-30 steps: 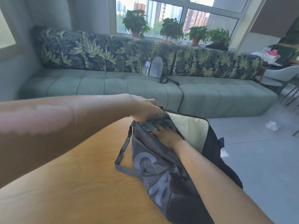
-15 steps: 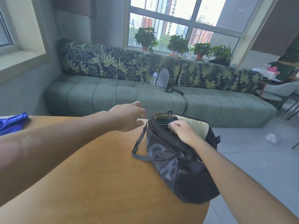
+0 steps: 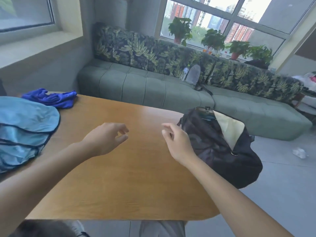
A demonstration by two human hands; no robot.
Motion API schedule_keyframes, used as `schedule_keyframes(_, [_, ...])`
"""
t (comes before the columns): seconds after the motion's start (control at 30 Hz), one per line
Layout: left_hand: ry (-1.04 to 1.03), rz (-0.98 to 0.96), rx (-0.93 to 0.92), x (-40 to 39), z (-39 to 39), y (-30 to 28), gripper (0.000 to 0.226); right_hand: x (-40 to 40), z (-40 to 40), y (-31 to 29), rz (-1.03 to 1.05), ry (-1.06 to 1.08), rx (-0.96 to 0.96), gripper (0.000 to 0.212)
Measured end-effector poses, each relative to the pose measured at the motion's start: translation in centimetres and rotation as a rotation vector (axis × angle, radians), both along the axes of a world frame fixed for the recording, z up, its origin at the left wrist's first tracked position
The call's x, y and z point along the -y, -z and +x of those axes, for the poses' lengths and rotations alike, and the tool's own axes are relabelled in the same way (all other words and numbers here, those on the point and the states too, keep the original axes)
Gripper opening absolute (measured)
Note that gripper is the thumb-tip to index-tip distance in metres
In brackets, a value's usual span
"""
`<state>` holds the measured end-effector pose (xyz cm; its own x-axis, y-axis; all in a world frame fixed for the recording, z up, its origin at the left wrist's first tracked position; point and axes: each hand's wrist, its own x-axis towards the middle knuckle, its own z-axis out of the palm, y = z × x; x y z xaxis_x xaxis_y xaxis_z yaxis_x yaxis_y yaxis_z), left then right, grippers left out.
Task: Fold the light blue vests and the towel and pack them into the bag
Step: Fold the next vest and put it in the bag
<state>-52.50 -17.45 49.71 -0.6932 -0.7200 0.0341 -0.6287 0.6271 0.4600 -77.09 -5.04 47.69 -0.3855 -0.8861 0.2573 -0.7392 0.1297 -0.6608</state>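
Observation:
A black bag [image 3: 220, 149] lies open at the right end of the wooden table [image 3: 130, 177], its cream lining showing and something blue just visible inside. Light blue vests [image 3: 24, 130] with dark trim are piled at the table's left edge. A crumpled dark blue towel [image 3: 54, 98] lies at the far left corner. My left hand [image 3: 106, 137] hovers over the table's middle, fingers loosely curled, holding nothing. My right hand [image 3: 177, 141] hangs just left of the bag, also loose and holding nothing.
A long green sofa [image 3: 171, 89] with leaf-print cushions runs behind the table, with a water bottle [image 3: 183, 74] and a grey bag [image 3: 194, 74] on it. Potted plants [image 3: 213, 40] line the window sill. Grey floor lies to the right.
My right hand has come out of the bag and my left hand has let go of its opening. Both hands moved left over the table, and the view swung left to show the vests and towel.

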Motion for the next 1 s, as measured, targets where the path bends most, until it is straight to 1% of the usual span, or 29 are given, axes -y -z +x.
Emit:
schedule_keyframes(0.1, [-0.122,0.051,-0.075,0.1,4.6,2.6,0.022,0.7,4.4,2.8,0.060,-0.094,-0.001,0.029])
schedule_keyframes(0.17, [-0.210,0.040,-0.070,-0.1,8.1,4.7,0.022,1.4,7.5,4.6,0.084,-0.127,0.040,0.029])
schedule_keyframes(0.27, [-0.255,-0.086,0.021,-0.1,13.2,7.8,0.027,2.5,11.3,7.1,0.128,-0.139,0.102,0.030])
schedule_keyframes(0.33, [-0.274,-0.170,0.067,0.5,16.3,9.7,0.035,3.1,13.5,8.5,0.155,-0.165,0.098,0.033])
schedule_keyframes(0.4, [-0.309,-0.220,0.090,1.5,18.9,11.3,0.044,3.6,15.4,9.5,0.224,-0.203,0.091,0.039])
schedule_keyframes(0.47, [-0.325,-0.222,0.102,2.3,20.6,12.7,0.051,4.2,16.8,10.4,0.285,-0.230,0.085,0.043])
schedule_keyframes(0.6, [-0.326,-0.157,0.122,2.6,22.9,15.6,0.055,6.4,18.7,11.6,0.340,-0.245,0.069,0.045])
schedule_keyframes(0.7, [-0.336,-0.157,0.117,1.8,23.3,17.2,0.064,8.7,19.9,11.6,0.350,-0.269,0.052,0.042])
schedule_keyframes(0.83, [-0.358,-0.159,0.092,1.8,23.1,17.2,0.061,13.9,22.8,11.0,0.313,-0.334,0.010,0.034])
schedule_keyframes(0.93, [-0.364,-0.153,0.079,1.7,23.1,17.3,0.058,18.7,26.4,9.8,0.264,-0.369,0.059,0.029])
schedule_keyframes(1.0, [-0.364,-0.143,0.064,1.7,23.1,17.3,0.057,21.8,29.2,9.1,0.245,-0.411,0.082,0.031])
